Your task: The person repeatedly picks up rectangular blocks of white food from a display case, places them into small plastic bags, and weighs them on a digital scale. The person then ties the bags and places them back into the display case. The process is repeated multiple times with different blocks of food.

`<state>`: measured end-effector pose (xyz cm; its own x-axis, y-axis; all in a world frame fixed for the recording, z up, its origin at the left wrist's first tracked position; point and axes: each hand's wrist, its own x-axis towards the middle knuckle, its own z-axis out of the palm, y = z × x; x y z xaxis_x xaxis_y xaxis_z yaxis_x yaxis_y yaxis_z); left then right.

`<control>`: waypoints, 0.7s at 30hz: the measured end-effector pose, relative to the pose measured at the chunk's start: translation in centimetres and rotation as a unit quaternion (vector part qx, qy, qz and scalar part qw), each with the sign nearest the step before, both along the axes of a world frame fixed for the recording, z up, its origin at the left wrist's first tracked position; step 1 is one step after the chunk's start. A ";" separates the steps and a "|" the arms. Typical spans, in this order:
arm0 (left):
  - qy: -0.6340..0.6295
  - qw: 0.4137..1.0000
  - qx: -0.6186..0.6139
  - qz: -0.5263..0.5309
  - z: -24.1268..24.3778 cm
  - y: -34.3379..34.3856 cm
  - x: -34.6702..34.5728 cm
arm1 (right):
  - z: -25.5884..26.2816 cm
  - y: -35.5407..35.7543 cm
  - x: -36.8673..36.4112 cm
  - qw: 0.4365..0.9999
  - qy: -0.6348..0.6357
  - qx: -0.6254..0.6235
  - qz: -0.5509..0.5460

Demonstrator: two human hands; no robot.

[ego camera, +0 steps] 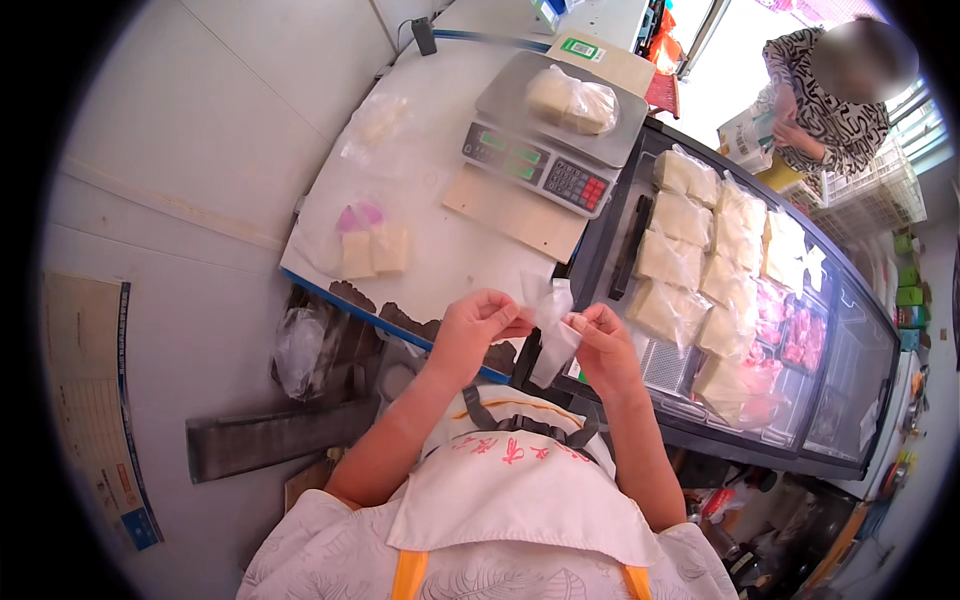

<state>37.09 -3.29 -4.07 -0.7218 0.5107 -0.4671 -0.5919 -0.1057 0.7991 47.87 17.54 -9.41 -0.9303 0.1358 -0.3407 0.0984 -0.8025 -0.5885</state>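
A thin clear plastic bag (553,330) hangs bunched between my two hands in front of my apron. My left hand (480,326) pinches its left side between thumb and fingers. On the other side, my right hand (606,349) grips the bag's edge with thumb and forefinger. Beyond them, a digital scale (525,154) carries pale blocks in a plastic bag (574,101) on its metal pan. To the left, two pale slabs (373,251) lie on the white table (427,247), beside a pinkish-purple piece in plastic (360,216).
Several bagged pale blocks (679,217) lie in rows on the glass-topped display cabinet (847,405) at right. Meat packs (804,337) show there too. A wooden board (514,214) sits by the scale. At the far right, a person (817,112) stands holding a printed bag (748,141).
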 end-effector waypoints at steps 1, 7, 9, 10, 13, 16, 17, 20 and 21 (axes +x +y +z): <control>-0.070 0.994 0.077 0.033 -0.1 -0.1 -0.2 | -0.1 0.0 0.0 1.000 0.017 -0.007 -0.003; -0.174 0.963 0.179 0.097 -8.2 -3.2 -2.9 | -1.3 0.6 1.4 0.954 0.176 -0.241 -0.020; -0.098 0.986 0.077 0.112 -7.9 -2.5 -3.4 | -3.1 2.4 2.4 0.949 0.185 -0.253 0.033; -0.059 0.991 0.024 0.118 -7.0 -1.9 -3.7 | -3.4 2.9 2.5 0.945 0.190 -0.259 0.059; 0.033 0.999 -0.008 0.014 -3.8 0.3 -4.2 | -2.6 3.6 2.1 0.992 -0.021 -0.050 0.115; 0.096 0.988 -0.010 -0.117 -1.2 2.3 -4.1 | 0.8 0.6 -2.4 0.949 -0.005 0.293 0.116; 0.112 0.985 -0.019 -0.127 -1.1 2.3 -4.4 | 1.5 0.2 -3.9 0.910 -0.007 0.395 0.128; 0.229 0.954 -0.096 -0.168 -0.8 2.0 -5.2 | -1.4 1.2 -6.1 0.816 -0.054 0.567 0.098; 0.308 0.921 -0.158 -0.177 -0.9 0.7 -5.1 | -1.3 1.4 -6.3 0.800 -0.104 0.587 0.067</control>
<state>32.01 -2.61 -5.01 -0.7142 0.6737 -0.1897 0.0324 0.3026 0.9526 41.60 18.97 -10.67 -0.9032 0.3798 -0.1998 0.3303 0.3179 -0.8887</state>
